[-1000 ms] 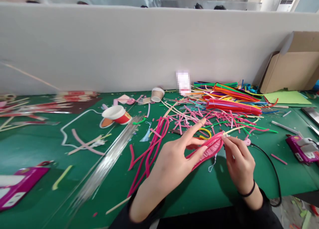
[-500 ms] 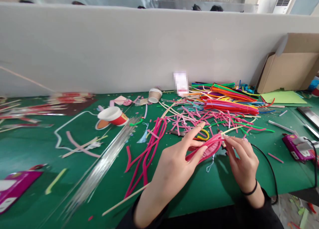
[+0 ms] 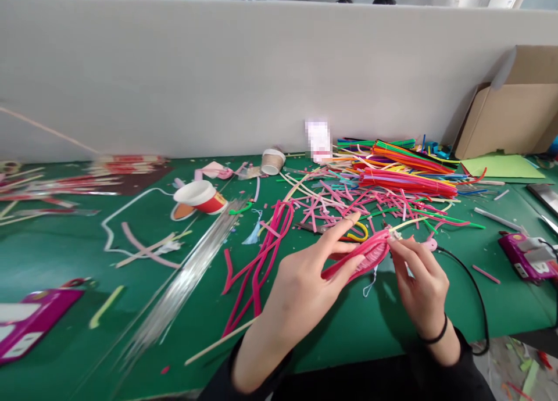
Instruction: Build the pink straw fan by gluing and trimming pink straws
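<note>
A pink shape made of bent pipe cleaners [image 3: 370, 253] is held above the green table. My left hand [image 3: 309, 279] grips its left part between thumb and fingers, with the index finger stretched out past it. My right hand [image 3: 421, 273] has its fingertips pinched at the shape's right end; whether a small piece sits between them I cannot make out. Behind the hands lie scissors with a yellow handle [image 3: 358, 232], partly covered by my left hand. A pink glue gun [image 3: 429, 244] with a black cord shows just behind my right fingers.
Cut pink pieces [image 3: 331, 203] and colourful pipe cleaner bundles [image 3: 410, 180] lie behind the hands. To the left are long pink pipe cleaners [image 3: 261, 261], thin silver wires [image 3: 187, 273] and a tipped paper cup [image 3: 213, 203]. A cardboard box [image 3: 497, 116] stands back right, before a white partition [image 3: 196, 75].
The view has shifted slightly, with the table contents a little further right and higher at the back. Both hands keep hold of the pink shape, which has turned slightly; the glue gun shows more.
</note>
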{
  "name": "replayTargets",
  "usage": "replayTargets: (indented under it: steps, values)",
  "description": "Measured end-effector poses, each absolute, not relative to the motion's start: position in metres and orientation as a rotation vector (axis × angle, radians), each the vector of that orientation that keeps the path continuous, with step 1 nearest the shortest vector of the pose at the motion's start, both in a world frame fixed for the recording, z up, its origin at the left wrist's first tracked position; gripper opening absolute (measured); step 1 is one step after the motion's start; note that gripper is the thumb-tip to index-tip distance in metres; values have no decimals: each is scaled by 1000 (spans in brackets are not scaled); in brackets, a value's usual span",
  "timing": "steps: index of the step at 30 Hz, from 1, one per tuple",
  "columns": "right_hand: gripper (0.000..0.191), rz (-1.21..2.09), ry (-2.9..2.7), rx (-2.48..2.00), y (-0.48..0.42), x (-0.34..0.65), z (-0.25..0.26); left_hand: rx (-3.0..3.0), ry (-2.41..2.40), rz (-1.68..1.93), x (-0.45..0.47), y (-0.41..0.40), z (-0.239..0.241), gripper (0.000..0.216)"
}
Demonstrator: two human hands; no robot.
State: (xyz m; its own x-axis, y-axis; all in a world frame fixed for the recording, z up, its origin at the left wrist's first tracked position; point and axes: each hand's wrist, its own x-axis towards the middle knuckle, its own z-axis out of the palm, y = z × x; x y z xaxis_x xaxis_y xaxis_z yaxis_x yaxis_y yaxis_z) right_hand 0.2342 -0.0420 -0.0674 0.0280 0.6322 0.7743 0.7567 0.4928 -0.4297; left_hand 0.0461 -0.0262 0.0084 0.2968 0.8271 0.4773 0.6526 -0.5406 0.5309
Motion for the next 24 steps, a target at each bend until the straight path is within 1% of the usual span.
replayTargets:
  steps: [10, 18, 21, 24]
  values:
    - [34, -168, -1680, -1212, -37, 234, -65, 2342, 1353, 1051, 46, -30, 10, 48]
    - [33, -164, -1675, -1212, -37, 236, -68, 2188, 1181, 849, 28, -35, 11, 77]
    - [34, -161, -1682, -1202, -37, 236, -67, 2139, 1146, 900, 25, -37, 6, 79]
    - [34, -150, -1689, -1197, -37, 237, -66, 2171, 1224, 1032, 28, -41, 1, 72]
